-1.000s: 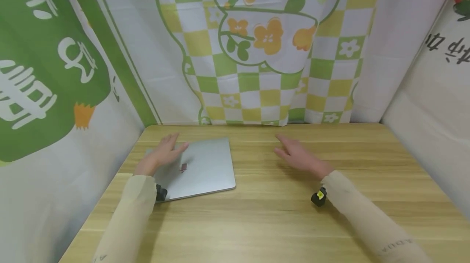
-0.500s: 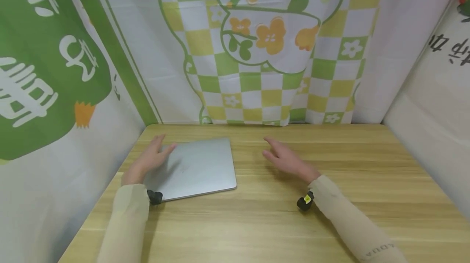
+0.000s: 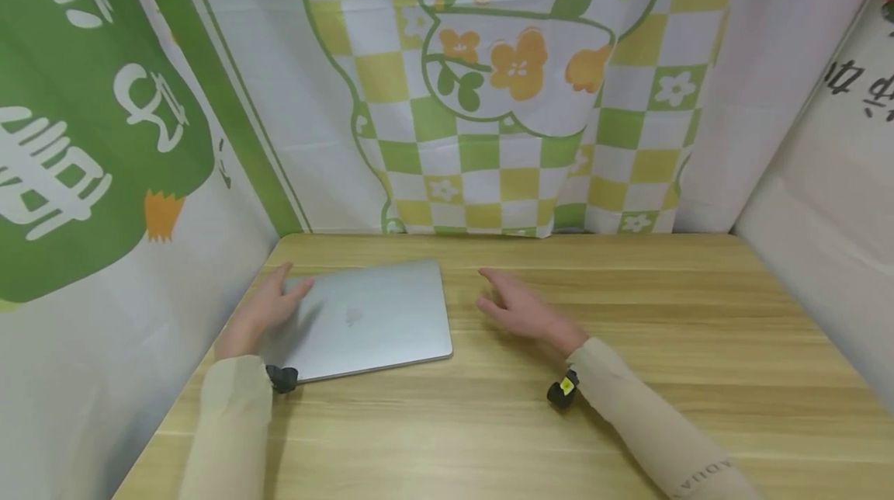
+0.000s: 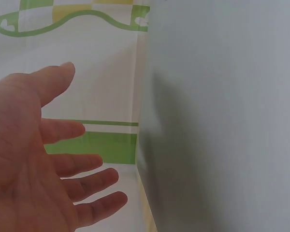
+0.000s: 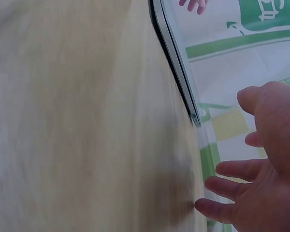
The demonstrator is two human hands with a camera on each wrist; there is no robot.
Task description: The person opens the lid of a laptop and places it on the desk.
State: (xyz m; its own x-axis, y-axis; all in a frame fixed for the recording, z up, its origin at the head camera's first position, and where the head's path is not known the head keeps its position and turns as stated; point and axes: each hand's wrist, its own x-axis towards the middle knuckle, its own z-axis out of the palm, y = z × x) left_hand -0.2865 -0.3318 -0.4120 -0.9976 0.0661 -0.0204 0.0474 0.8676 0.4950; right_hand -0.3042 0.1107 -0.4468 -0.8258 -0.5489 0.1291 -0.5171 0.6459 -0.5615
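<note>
A closed silver laptop (image 3: 377, 321) lies flat on the wooden table, a faint logo on its lid. Over its left edge is my left hand (image 3: 261, 314), fingers spread and holding nothing; its shadow falls on the lid. In the left wrist view the left palm (image 4: 24, 159) shows bare beside the lid (image 4: 232, 121). To the right of the laptop, a short gap away, hovers my right hand (image 3: 527, 310), its fingers extended toward the laptop. The right wrist view shows that hand (image 5: 266, 164) empty, with the laptop's thin side edge (image 5: 176, 63) in front of it.
The wooden table (image 3: 489, 422) spreads around the laptop. A printed checkered curtain (image 3: 489, 166) hangs along the table's back edge, with a green and white cloth (image 3: 91, 135) at the left and a white one (image 3: 824, 197) at the right. A small black camera sits on each wrist.
My left hand has moved left, from over the lid to the laptop's left edge. The right hand has come leftward, closer to the laptop. The laptop has stayed in place.
</note>
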